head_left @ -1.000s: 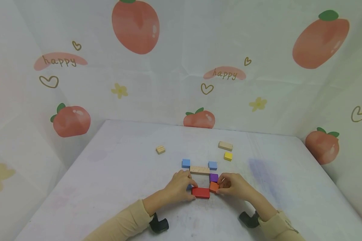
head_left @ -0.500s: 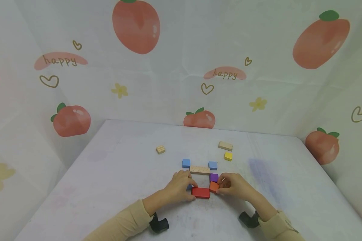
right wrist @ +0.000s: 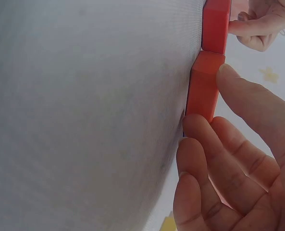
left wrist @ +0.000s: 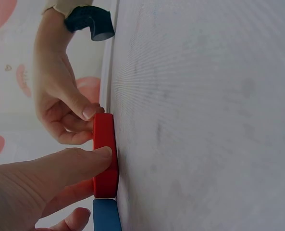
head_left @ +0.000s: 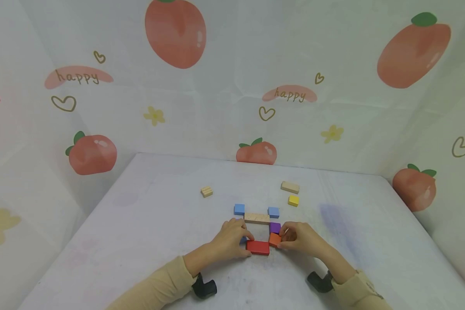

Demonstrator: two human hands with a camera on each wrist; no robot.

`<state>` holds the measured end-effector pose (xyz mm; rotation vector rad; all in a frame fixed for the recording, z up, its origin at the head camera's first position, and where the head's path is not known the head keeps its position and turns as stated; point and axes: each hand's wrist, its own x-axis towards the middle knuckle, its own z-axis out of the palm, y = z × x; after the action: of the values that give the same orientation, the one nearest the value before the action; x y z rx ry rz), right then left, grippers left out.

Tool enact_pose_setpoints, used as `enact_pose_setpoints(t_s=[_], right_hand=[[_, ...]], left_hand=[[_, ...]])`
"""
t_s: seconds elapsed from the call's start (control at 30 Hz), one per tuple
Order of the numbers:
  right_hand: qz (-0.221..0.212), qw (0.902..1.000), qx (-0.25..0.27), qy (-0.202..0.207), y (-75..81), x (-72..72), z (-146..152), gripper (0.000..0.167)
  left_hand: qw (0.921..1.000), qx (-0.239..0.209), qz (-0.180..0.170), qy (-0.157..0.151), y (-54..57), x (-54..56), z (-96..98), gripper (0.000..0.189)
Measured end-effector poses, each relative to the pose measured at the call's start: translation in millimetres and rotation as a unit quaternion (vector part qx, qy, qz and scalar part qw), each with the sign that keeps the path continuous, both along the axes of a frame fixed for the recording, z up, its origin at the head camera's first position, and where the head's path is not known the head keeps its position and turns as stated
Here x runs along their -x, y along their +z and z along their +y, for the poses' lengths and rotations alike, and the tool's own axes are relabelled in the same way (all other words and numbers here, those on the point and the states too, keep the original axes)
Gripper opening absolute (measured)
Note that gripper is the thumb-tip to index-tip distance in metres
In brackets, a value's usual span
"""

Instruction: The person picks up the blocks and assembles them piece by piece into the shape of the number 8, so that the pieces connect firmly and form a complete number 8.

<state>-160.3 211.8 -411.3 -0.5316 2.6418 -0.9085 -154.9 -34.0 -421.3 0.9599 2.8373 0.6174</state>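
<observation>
My left hand (head_left: pixel 229 242) pinches a red rectangular block (head_left: pixel 258 247) lying on the table, thumb on its near face in the left wrist view. At the red block's left end sits a blue block (left wrist: pixel 106 215), mostly covered by that hand in the head view. My right hand (head_left: pixel 304 239) holds an orange block (right wrist: pixel 203 86) between thumb and fingers, slightly turned, its corner against the red block's right end. Just behind it is a purple block (head_left: pixel 275 227). Farther back a long wooden block (head_left: pixel 257 218) lies between two blue blocks, one left (head_left: pixel 239 209) and one right (head_left: pixel 273 212).
Beyond the blocks lie a yellow block (head_left: pixel 293 200), a plain wooden block (head_left: pixel 290 187) and a small grooved wooden piece (head_left: pixel 206 191). A white cloth covers the table (head_left: pixel 159 206); a fruit-patterned curtain (head_left: pixel 224 99) hangs behind. Dark curved mounts (head_left: pixel 204 288) sit at both wrists.
</observation>
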Motion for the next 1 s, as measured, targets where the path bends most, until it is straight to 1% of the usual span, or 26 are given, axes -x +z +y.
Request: enact_pose_setpoints(t_s=[0.23,0.43,0.53,0.7,0.87,1.0], right_hand=[[0.004,1.0,0.001,0.003,-0.2,0.8,0,0.027],[0.002,1.0,0.001,0.001,0.2,0.5,0,0.027],[0.001,1.0,0.001,0.001,0.4,0.1,0,0.027],[0.003,1.0,-0.001,0.001,0.5,-0.3,0,0.027],[0.011,0.9999,-0.001,0.008,0.1,-0.2,1,0.027],[0.015,0.9998,0.002,0.01,-0.3,-0.2,1,0.027]], left_hand=[[1.0,-0.001,0.003,-0.001,1.3,-0.2,-0.4,0.032],[0.9997,-0.017,-0.017,0.006,4.5,2.4,-2.6,0.04],[0.9994,-0.026,-0.018,0.009,7.5,4.7,-5.1,0.041],[0.9987,-0.046,-0.014,0.018,11.5,8.3,-11.3,0.039],[0.9972,-0.061,-0.03,0.032,14.6,12.0,-17.8,0.035],[0.9958,-0.076,-0.034,0.039,13.8,14.4,-23.3,0.029]])
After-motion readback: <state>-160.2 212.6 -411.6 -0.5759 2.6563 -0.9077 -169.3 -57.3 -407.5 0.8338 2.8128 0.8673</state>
